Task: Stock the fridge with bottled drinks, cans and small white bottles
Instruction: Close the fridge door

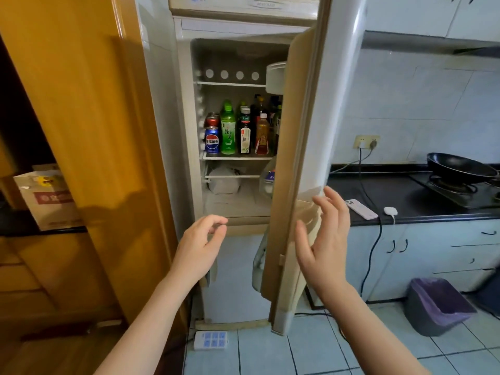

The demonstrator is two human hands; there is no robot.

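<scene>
A cream-white upright fridge is showing a row of colour: a blue metal can is wearing a red, white and blue roundel, a green plastic tea bottle is carrying a pale green label, and an amber plastic bottle is bearing a red and yellow label under a white cap. An orange-brown wooden door is glowing warm; a grey plastic bin is showing a purple liner.

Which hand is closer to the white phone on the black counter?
Right. The right hand hovers just left of the phone; the left hand is farther off, before the open fridge.
</scene>
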